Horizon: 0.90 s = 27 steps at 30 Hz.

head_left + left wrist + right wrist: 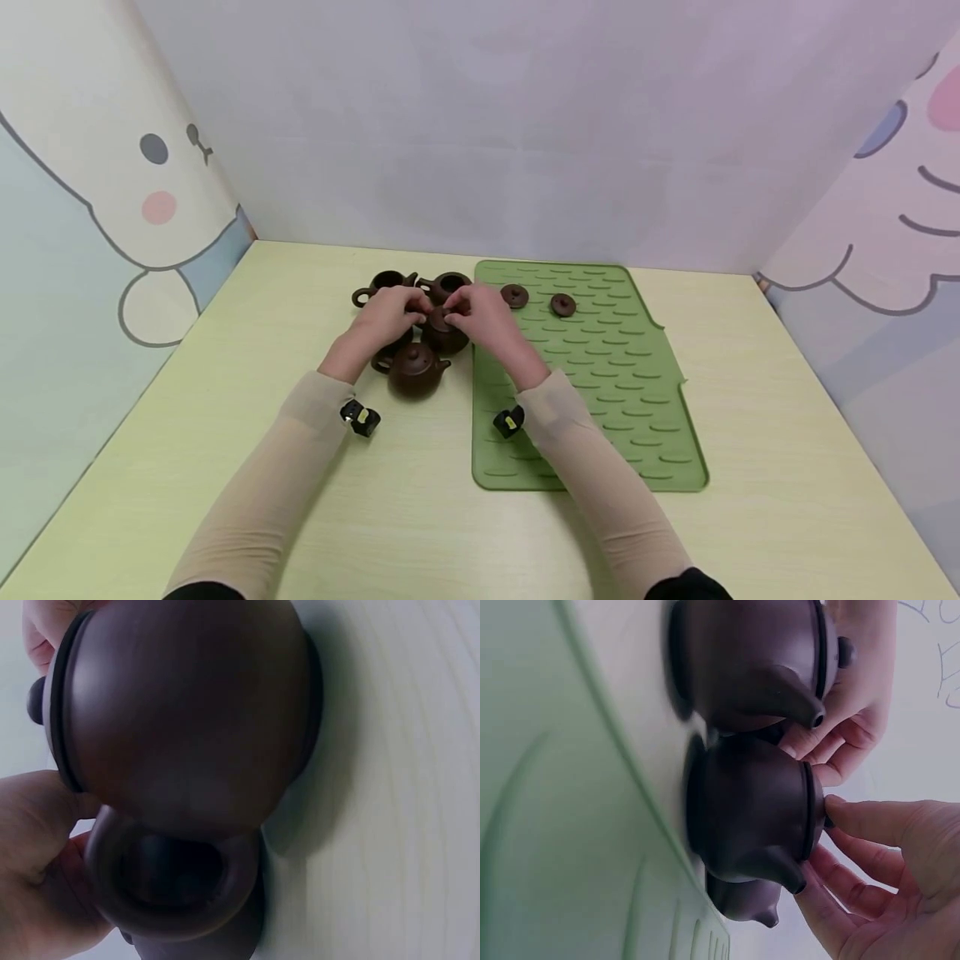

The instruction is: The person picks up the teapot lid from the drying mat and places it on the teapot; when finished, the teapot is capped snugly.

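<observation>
- Pale walls [480, 125], with cartoon figures [156, 179] at the sides, rise beyond the left grip [390, 315] and right grip [486, 318].
- The light table [375, 517] spreads beneath both.
- A ridged green mat [592, 417] extends right of the right grip.
- The right grip pinches a lid [817, 814]; whether the left pinches anything, I cannot tell.
- The middle teapot [447, 340] sits between them; a sideways push could knock it against the front teapot [415, 372].
- That lid, seated off-centre, could slip.

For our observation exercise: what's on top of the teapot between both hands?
A lid, touched by the right hand, sits on the teapot. The lid hides the inside; fingers partly cover its knob.
</observation>
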Tool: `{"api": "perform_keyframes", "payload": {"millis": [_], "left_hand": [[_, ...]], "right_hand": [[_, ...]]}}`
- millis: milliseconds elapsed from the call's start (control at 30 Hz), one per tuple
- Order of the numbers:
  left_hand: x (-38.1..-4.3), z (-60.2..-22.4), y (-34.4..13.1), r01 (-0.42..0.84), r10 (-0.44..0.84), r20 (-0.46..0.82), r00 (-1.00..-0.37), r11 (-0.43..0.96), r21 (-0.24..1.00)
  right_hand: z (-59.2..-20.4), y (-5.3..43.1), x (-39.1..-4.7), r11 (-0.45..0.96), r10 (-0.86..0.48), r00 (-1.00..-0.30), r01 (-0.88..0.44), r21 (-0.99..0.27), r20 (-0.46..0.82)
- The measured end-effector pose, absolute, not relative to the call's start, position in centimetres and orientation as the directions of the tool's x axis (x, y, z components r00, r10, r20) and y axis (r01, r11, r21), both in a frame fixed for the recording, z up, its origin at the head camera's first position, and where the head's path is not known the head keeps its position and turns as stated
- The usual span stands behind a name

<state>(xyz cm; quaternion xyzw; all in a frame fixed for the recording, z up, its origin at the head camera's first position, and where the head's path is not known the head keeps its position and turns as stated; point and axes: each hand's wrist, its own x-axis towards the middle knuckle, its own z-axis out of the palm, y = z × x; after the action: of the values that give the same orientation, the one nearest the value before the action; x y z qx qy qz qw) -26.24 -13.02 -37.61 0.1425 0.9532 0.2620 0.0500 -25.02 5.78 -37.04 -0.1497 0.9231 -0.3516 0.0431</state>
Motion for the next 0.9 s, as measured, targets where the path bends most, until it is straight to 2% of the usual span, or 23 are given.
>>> {"api": "perform_keyframes", "payload": {"millis": [900], "left_hand": [[-26.15, -38.24, -13.81, 0.31, 0.346, 0.026, -0.938, 0.801, 0.513]], "right_hand": [[-37.56, 5.95, -24.46, 0.687, -0.303, -0.949, -0.284, -0.669, 0.092]]}}
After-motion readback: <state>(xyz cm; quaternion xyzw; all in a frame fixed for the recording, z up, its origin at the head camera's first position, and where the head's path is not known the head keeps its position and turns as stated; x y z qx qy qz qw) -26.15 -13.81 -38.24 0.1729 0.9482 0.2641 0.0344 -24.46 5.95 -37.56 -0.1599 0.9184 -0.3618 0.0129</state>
